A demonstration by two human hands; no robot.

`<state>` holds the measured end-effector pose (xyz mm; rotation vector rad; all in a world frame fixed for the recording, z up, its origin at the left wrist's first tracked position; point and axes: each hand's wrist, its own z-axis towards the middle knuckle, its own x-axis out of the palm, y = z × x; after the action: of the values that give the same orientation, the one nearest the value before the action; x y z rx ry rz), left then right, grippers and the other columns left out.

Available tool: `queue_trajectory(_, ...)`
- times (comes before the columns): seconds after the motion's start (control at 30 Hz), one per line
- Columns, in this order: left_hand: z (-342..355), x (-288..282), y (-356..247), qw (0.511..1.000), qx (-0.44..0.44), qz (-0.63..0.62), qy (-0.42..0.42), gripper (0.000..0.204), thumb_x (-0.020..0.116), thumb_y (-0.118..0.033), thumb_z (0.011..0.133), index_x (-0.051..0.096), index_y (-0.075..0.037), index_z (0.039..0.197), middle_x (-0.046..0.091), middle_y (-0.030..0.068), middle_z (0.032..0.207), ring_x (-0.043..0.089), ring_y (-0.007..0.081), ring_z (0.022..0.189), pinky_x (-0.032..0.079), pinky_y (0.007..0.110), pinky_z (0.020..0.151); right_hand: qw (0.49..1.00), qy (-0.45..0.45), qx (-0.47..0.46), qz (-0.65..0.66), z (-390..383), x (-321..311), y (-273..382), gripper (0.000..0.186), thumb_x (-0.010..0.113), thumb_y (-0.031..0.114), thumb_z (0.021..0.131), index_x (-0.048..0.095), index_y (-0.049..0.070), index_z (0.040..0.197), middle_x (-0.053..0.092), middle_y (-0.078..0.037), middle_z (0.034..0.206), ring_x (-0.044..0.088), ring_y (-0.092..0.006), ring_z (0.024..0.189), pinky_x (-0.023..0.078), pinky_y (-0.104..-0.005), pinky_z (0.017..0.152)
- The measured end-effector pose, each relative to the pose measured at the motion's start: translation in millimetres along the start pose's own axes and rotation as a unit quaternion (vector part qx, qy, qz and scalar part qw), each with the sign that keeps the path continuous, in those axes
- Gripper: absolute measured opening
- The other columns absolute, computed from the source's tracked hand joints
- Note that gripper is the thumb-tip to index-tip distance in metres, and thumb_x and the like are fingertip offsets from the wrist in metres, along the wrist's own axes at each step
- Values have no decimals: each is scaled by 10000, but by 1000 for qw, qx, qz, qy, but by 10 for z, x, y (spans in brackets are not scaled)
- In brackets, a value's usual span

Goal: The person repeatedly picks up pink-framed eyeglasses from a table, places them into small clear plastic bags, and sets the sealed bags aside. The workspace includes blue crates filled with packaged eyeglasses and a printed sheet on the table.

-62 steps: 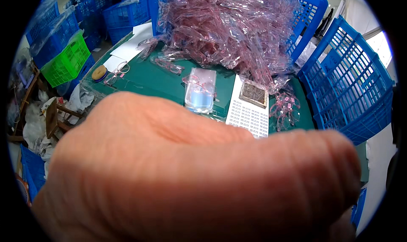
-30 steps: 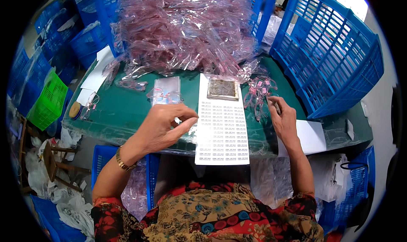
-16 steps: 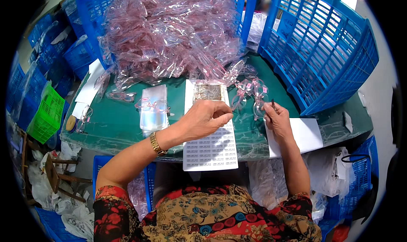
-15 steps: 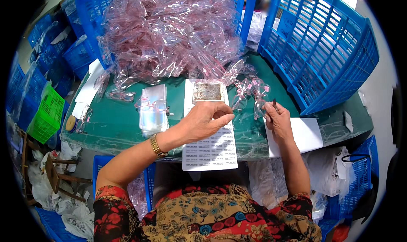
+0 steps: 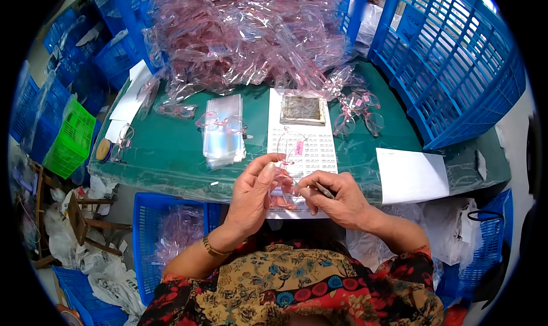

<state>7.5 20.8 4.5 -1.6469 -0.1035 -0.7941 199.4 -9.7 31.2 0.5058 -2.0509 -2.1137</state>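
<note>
In front of my body, my left hand (image 5: pixel 251 195) is closed on a pair of thin-framed eyeglasses (image 5: pixel 286 164) with a pink tag (image 5: pixel 299 148) on one lens. My right hand (image 5: pixel 337 197) is just right of the frame, its fingertips at the near lens. A thin dark tool (image 5: pixel 325 191) is gripped in it; its exact kind does not show. Under the glasses lies a white label sheet (image 5: pixel 319 155) with printed rows, and a small brownish square pad (image 5: pixel 302 109) rests on its far end. More pink-tagged eyeglasses (image 5: pixel 358 114) sit to the right of the pad.
A big heap of eyeglasses in clear bags (image 5: pixel 245 41) fills the back of the green table (image 5: pixel 357 155). One pair (image 5: pixel 220 122) lies on a stack of clear sleeves (image 5: pixel 224 146). A blue crate (image 5: pixel 451 63) stands at right, white paper (image 5: pixel 412 175) before it.
Both hands have come together nearer my body. A pair of eyeglasses has come from the right-hand group into my left hand. The view has shifted slightly.
</note>
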Motion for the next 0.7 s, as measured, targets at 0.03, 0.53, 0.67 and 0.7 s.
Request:
queue_trajectory(0.03, -21, -40, -34, 1000, -3, -9, 7, 400, 416, -288, 1002, 421, 11, 1269, 577, 73, 982, 615, 145, 849, 607, 314, 593, 1000, 7, 6, -17, 24, 29, 31, 112, 587, 98, 914, 613, -4, 952, 588, -21, 648, 543, -54, 580, 424, -221, 519)
queue_trajectory(0.53, -116, -359, -141, 999, 1, -31, -7, 431, 413, -301, 1004, 410, 12, 1301, 585, 104, 955, 607, 135, 694, 514, 217, 460, 993, 3, -18, -116, 318, 256, 111, 169, 577, 165, 903, 634, 6, 900, 597, -58, 610, 558, -95, 551, 438, -249, 520)
queue_trajectory(0.67, -109, -451, -162, 998, 22, -33, -58, 288, 413, -292, 1008, 512, -29, 1073, 597, 88, 848, 538, 88, 522, 355, 166, 360, 956, -56, -83, -275, 538, -106, 122, 287, 546, 246, 880, 607, -16, 779, 583, -172, 615, 563, -285, 492, 464, -365, 538)
queue_trajectory(0.7, -122, -442, -180, 998, 18, -13, -65, 275, 419, -290, 1007, 513, -37, 957, 603, 93, 837, 528, 86, 495, 328, 162, 342, 939, -88, -85, -322, 675, -205, 108, 286, 538, 231, 880, 603, -18, 752, 565, -157, 592, 547, -245, 488, 446, -348, 520)
